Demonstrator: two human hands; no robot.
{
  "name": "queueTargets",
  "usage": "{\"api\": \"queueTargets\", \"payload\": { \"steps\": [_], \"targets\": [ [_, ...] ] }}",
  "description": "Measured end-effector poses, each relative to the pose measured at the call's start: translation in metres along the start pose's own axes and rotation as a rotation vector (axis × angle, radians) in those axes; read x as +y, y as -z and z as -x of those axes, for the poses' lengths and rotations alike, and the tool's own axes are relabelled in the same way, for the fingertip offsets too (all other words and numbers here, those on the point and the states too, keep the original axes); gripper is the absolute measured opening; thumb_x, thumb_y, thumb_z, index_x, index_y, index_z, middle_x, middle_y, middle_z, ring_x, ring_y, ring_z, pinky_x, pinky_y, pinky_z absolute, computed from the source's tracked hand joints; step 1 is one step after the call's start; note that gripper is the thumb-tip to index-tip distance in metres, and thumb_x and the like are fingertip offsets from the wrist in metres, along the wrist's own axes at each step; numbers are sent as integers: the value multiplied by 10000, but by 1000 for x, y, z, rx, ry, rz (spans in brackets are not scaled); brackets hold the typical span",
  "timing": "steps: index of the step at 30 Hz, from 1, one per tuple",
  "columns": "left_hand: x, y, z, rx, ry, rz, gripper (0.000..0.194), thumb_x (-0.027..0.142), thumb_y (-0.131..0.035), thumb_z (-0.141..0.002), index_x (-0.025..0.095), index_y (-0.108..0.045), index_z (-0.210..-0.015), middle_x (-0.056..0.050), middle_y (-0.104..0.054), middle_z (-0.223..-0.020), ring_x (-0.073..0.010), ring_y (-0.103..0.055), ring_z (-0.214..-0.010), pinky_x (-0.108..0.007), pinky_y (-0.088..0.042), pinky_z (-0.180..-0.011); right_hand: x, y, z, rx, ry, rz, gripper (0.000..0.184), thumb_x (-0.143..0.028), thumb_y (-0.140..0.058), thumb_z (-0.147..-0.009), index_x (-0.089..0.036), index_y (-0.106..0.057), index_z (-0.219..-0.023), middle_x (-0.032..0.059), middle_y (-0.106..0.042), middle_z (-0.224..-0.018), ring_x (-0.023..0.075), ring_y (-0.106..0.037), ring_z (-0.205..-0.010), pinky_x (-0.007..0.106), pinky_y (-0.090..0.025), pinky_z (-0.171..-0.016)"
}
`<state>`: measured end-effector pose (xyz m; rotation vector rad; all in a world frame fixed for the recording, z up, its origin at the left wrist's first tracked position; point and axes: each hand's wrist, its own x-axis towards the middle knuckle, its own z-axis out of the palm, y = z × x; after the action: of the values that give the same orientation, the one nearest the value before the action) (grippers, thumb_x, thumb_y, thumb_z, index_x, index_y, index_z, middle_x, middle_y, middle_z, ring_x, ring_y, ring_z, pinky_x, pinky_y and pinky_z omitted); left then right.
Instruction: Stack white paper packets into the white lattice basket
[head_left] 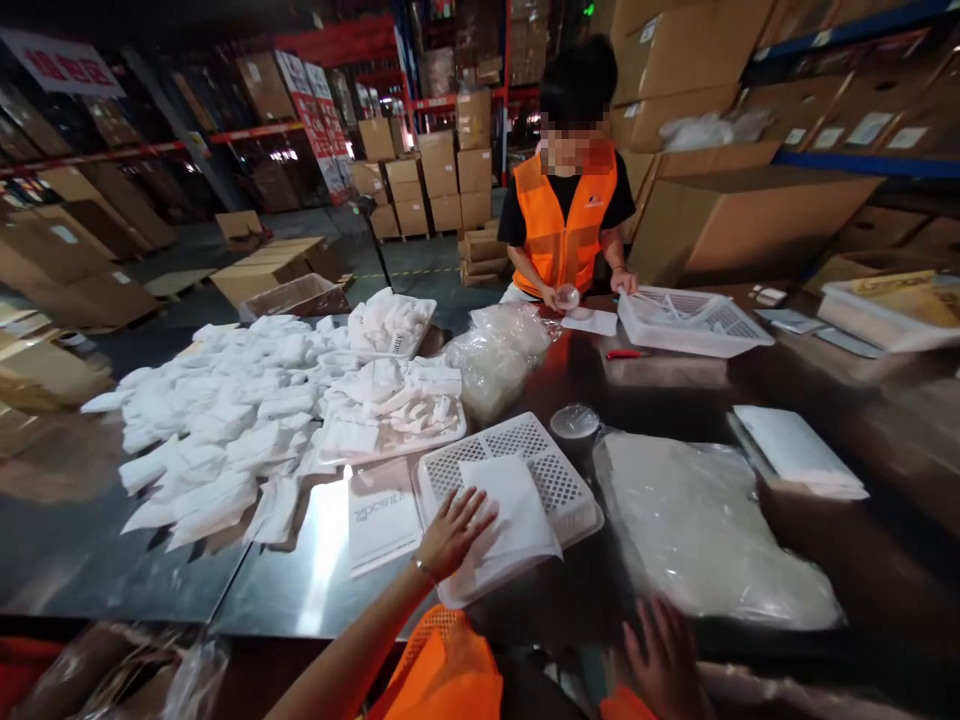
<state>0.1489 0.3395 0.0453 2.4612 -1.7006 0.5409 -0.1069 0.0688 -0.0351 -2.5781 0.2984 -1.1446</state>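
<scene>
White packet (510, 520) lies under left hand (452, 530), fingers spread flat.

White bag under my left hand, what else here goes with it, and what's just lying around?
In hand:
left hand flat on the white bag
perforated white tray beneath it
right hand low, holding nothing

Lying about:
heap of white packets
clear plastic bag
red pen
co-worker's tray

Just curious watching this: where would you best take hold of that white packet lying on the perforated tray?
Probably the white packet's near edge, which overhangs the white perforated tray toward the person. It lies flat under the left hand, so fingers could slip beneath that free edge from the front.
</scene>
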Motion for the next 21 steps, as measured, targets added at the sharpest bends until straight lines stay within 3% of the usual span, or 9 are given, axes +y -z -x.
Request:
{"api": "queueTargets", "payload": {
  "steps": [3, 6, 9, 12, 15, 21],
  "targets": [
    [-9, -11, -23, -94, -223, 42, 528, 185, -421, -932, 292, -349, -1444, -44, -426, -1476, -226, -367, -1369, -465, -284, -1130, 8, -33, -66, -81, 406, 54, 478, -147, -559, -827, -266, -513, -1287, 92, -631, -1227, 260, -546, -1208, 469, -502, -981],
    [-11, -24, -30, -109, -253, 119, 451, 309, -430, -954, 241, -428, -1401, -77, -497, -1418, -240, -412, -1337, -457, -303, -1119, -7, -64, -132, -197, 777, -64, 568, -10, -406, -811, -191, -462, -1346, 95, -587, -1307, 218, -432, -1318, 469, -440, -1052],
    [-11, -32, -23, -127, -246, 182, 478, 408, -458, -940, 231, -454, -1384, -90, -510, -1404, -256, -418, -1332, -469, -307, -1116, -22, -82, -173, -338, 1010, -162, 518, -17, -404, -845, -190, -501, -1324, 86, -582, -1317, 197, -403, -1336, 451, -425, -1064],
    [-10, -32, -16, -167, -222, 215, 488, 392, -450, -943, 239, -426, -1406, -91, -476, -1431, -260, -382, -1359, -481, -285, -1127, -22, -90, -189, -538, 1115, -208, 437, -79, -429, -896, -211, -537, -1298, 88, -590, -1302, 196, -453, -1296, 447, -428, -1062],
    [-9, -24, -15, -231, -197, 243, 457, 320, -437, -946, 273, -433, -1401, -82, -438, -1459, -246, -354, -1379, -472, -268, -1137, -8, -96, -194, -686, 1135, -253, 425, -91, -417, -897, -196, -555, -1285, 113, -581, -1303, 212, -470, -1276, 448, -440, -1049],
    [-7, -10, -21, -314, -148, 298, 457, 254, -431, -931, 276, -460, -1386, -97, -423, -1469, -247, -364, -1375, -456, -263, -1141, 14, -105, -200, -730, 1072, -464, 471, -67, -434, -849, -174, -558, -1291, 125, -599, -1266, 198, -495, -1248, 396, -442, -1039]
  ]
}}
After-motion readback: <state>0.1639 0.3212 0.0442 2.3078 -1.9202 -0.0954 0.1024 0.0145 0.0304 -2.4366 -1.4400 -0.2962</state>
